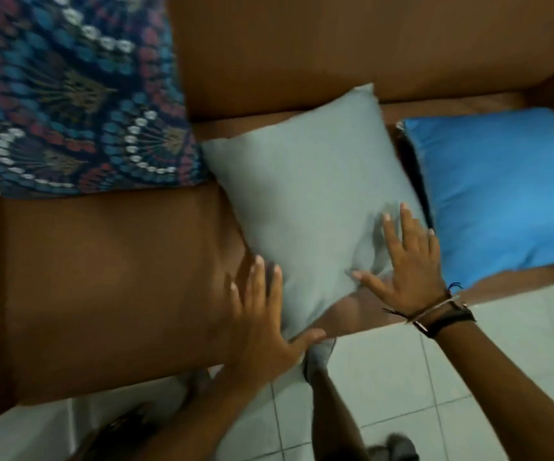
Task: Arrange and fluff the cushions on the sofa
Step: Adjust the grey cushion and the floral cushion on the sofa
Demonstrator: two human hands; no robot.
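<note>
Hands (335, 294) flat on grey cushion (305, 194)

Readable text: none anywhere in view
Patterned cushion (69, 101): woven fan motifs only, no lettering
Wrist bands (441, 314): too blurred to show any marking

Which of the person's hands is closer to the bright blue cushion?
The right. The right hand lies flat on the grey cushion, close beside the blue cushion. The left hand is at the grey cushion's opposite, lower-left edge, farther away.
</note>
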